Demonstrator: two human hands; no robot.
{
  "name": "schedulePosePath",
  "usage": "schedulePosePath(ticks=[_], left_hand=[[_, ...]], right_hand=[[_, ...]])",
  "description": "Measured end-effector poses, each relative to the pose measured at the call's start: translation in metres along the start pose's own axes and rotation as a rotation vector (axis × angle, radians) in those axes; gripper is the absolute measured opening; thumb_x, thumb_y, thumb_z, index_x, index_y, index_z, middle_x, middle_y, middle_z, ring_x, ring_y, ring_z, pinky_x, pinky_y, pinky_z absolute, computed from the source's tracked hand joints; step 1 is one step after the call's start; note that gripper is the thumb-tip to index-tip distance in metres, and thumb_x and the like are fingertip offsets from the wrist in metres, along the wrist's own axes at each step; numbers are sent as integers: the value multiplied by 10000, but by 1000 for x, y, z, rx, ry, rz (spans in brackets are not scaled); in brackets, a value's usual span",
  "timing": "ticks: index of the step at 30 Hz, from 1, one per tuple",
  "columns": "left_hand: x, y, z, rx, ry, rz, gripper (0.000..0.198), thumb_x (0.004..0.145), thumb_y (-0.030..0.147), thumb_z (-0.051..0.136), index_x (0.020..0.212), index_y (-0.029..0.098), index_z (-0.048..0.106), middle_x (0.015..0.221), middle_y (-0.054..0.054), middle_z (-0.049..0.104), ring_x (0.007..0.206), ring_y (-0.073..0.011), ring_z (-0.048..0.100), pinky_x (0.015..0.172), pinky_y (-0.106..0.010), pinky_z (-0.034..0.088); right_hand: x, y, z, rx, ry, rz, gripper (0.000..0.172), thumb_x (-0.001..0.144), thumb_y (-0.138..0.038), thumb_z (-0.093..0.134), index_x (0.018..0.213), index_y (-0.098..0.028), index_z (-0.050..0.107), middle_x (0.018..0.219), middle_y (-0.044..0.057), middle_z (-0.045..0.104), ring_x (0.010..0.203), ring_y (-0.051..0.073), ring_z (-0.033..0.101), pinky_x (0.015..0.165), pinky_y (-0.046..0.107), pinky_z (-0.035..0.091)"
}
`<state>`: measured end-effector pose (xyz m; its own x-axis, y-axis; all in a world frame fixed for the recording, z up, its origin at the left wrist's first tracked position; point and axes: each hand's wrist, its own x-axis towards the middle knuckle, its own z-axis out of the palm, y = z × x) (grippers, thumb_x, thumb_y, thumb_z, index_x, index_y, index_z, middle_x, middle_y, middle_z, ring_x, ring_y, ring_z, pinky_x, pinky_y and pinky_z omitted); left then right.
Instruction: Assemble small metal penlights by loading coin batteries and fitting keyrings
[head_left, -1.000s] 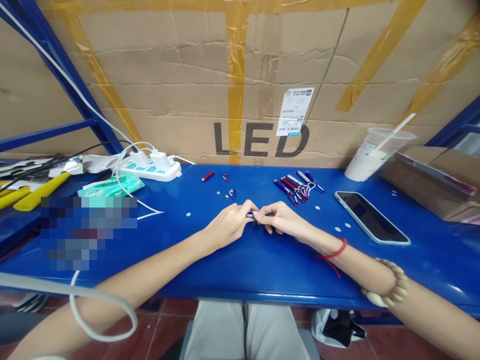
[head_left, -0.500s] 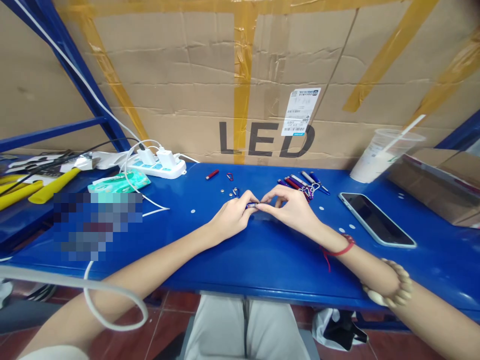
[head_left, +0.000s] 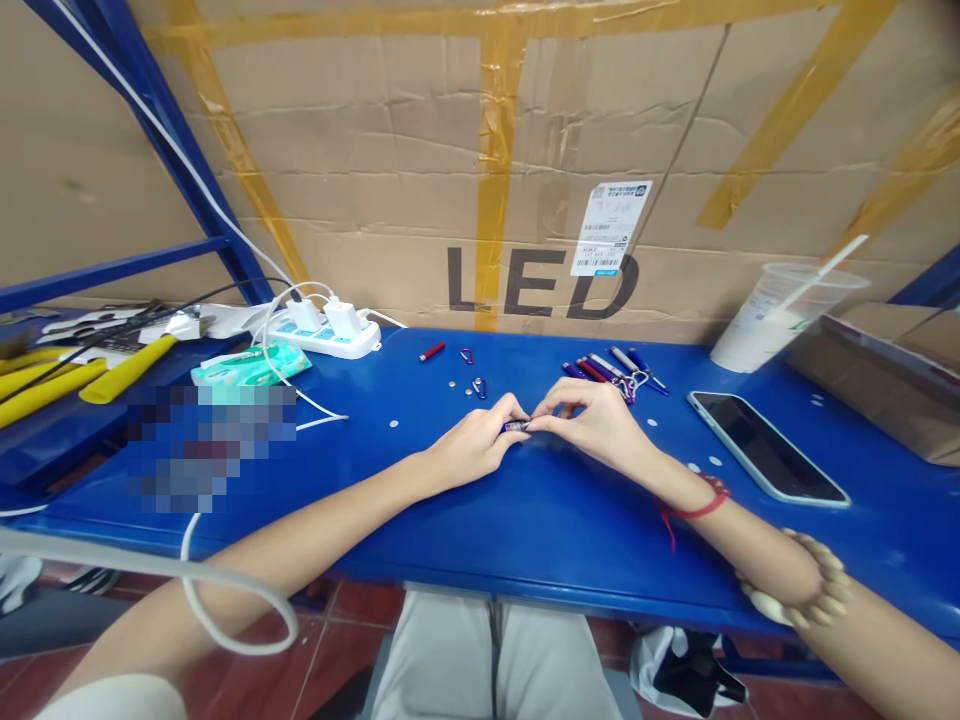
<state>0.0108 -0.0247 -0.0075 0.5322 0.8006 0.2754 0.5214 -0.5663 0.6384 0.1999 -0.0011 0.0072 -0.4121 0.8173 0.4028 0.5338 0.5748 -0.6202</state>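
Over the middle of the blue table, my left hand (head_left: 480, 438) is closed around a small labelled tube (head_left: 516, 427) that looks like a keychain flashlight; its far side is hidden by my fingers. My right hand (head_left: 596, 425) pinches at the tube's right end, thumb and forefinger together, and whatever lies between those fingertips is too small to make out. Just beyond my left hand are a blue carabiner clip (head_left: 480, 388) and several button cells (head_left: 452, 385). A red tube (head_left: 432, 352) and a red carabiner (head_left: 467, 356) lie farther back.
Behind my right hand is a cluster of coloured tubes with clips (head_left: 600, 368). A phone (head_left: 769, 447), a plastic cup with straw (head_left: 780, 315) and a cardboard box (head_left: 885, 380) stand right. Left are a power strip (head_left: 352, 340), a tissue pack (head_left: 255, 366) and yellow-handled tools (head_left: 127, 370).
The view has shifted slightly, so things sit a little farther right. Both hands stay together at the tube; the right fingertips have moved slightly on its end, and more of the label shows.
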Motion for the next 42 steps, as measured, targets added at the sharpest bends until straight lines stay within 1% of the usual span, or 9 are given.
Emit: schedulePosePath(ticks=[3, 8, 11, 20, 25, 30, 37, 40, 42], left_hand=[[-1, 0, 0, -1, -12, 13, 72, 891, 223, 418, 960, 206, 428, 958, -35, 634, 877, -171, 622, 746, -269, 463], [-3, -4, 2, 131, -30, 55, 60, 890, 194, 393, 944, 203, 417, 938, -53, 631, 862, -204, 621, 732, -290, 458], [-4, -6, 2, 182, -20, 88, 61, 890, 181, 384, 940, 200, 414, 947, -58, 632, 858, -207, 620, 741, -292, 456], [-2, -7, 2, 247, -7, 84, 32, 897, 194, 394, 903, 205, 423, 918, -40, 649, 823, -188, 633, 695, -262, 453], [-1, -7, 3, 247, 5, 102, 50, 898, 192, 394, 924, 198, 437, 923, -45, 650, 824, -192, 632, 699, -267, 452], [0, -8, 2, 310, -1, 144, 54, 900, 193, 403, 918, 189, 453, 936, -54, 655, 812, -196, 629, 735, -285, 448], [3, -7, -1, 280, 20, 120, 40, 891, 188, 431, 901, 192, 469, 940, -43, 661, 840, -188, 630, 753, -274, 458], [4, -6, -1, 273, 45, 80, 61, 884, 177, 433, 926, 193, 475, 949, -43, 663, 849, -194, 636, 747, -281, 465], [4, -5, 0, 262, 67, 42, 85, 877, 175, 440, 951, 196, 476, 964, -44, 663, 874, -201, 639, 745, -284, 471]], right_hand=[[-1, 1, 1, 3, -26, 1, 325, 709, -490, 671, 657, -171, 705, 744, 62, 656, 566, 128, 537, 557, 272, 410], [-4, 1, 6, 13, -64, 6, 249, 707, -407, 696, 649, -165, 703, 710, 55, 645, 575, 129, 546, 563, 267, 411], [-5, 1, 10, 20, -53, 5, 233, 713, -385, 695, 645, -162, 698, 697, 50, 637, 562, 122, 542, 543, 260, 412], [-7, -3, 12, -2, 0, -29, 149, 742, -270, 658, 667, -147, 698, 682, 41, 630, 492, 89, 511, 485, 236, 413], [-6, -4, 13, 23, -6, 8, 164, 721, -279, 666, 631, -143, 674, 683, 44, 635, 472, 87, 508, 463, 232, 414], [-8, -4, 14, -11, -62, 12, 213, 755, -286, 613, 600, -146, 655, 664, 44, 636, 487, 94, 514, 479, 233, 408], [-5, -1, 13, -29, -69, 54, 231, 759, -348, 622, 638, -159, 678, 675, 33, 656, 488, 94, 523, 480, 226, 404], [-4, 0, 11, -77, 3, 25, 258, 742, -407, 654, 655, -166, 688, 687, 34, 658, 484, 95, 522, 474, 227, 402], [-3, 1, 7, -120, 73, -46, 285, 728, -448, 670, 697, -166, 697, 729, 41, 659, 477, 88, 514, 477, 228, 405]])
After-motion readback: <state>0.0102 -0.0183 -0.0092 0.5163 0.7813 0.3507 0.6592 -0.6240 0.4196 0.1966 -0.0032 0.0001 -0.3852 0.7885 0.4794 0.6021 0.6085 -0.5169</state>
